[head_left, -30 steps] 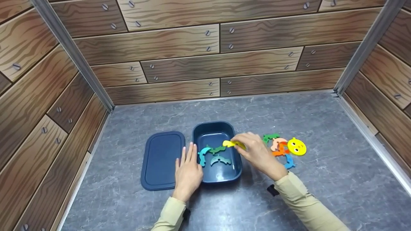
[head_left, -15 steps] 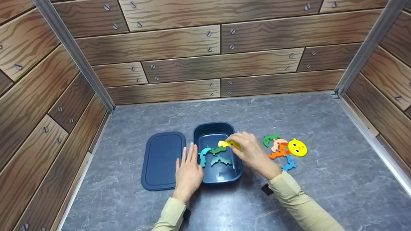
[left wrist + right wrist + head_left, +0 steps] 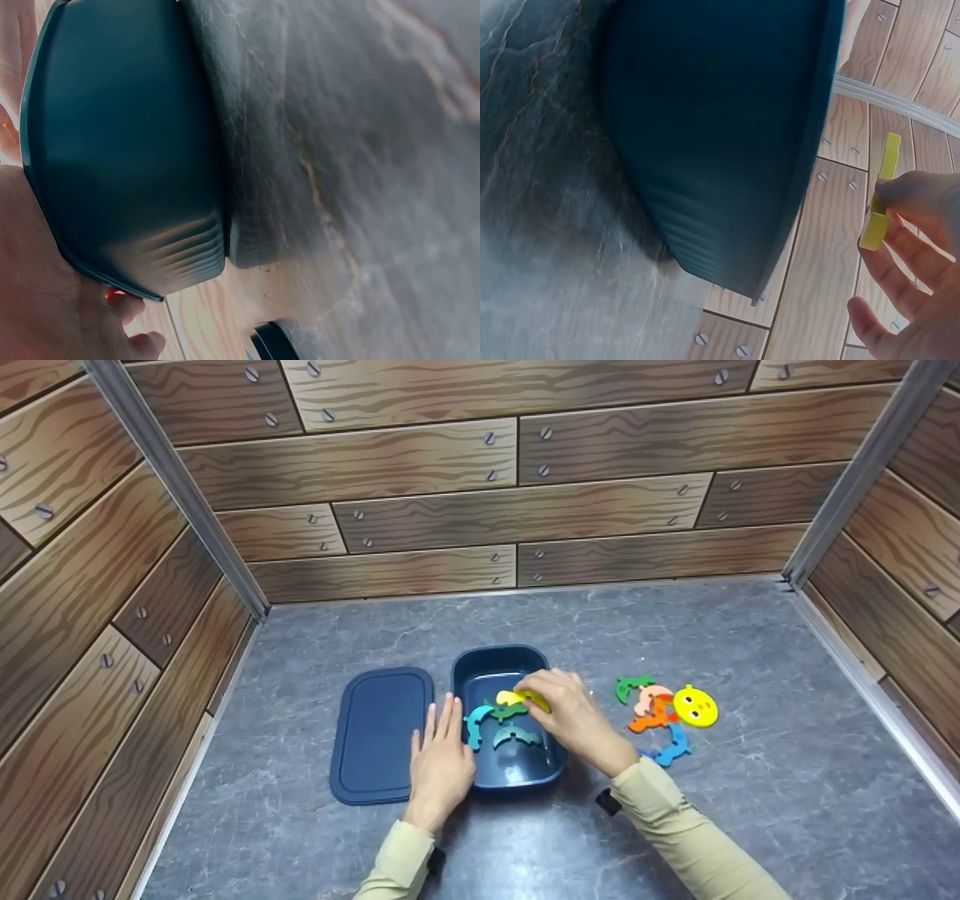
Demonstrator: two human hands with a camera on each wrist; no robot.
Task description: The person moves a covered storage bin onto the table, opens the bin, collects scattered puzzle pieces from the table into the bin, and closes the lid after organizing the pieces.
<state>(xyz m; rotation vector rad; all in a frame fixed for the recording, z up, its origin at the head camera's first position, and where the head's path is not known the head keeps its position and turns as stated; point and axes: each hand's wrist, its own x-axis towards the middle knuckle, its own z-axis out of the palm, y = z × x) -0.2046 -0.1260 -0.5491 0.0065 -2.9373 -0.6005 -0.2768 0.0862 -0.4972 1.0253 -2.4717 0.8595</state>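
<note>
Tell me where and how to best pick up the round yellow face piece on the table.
I'd pinch the round yellow face piece by its near and far edges, toward its right side, coming from above and the right. It's a thin disc lying flat, face up; the orange piece and bright blue curved piece crowd its left, while its right edge looks free.

Back wall (image 3: 420, 465), left wall (image 3: 52, 607), right wall (image 3: 911, 547): brown plank pattern, slotted screw heads, dark seams. Grey metal strips (image 3: 176, 487) in both back corners. Pale trim (image 3: 877, 697) along side wall bases. Surface (image 3: 795, 795) grey, marbled, light veins; soft glare front centre.
</note>
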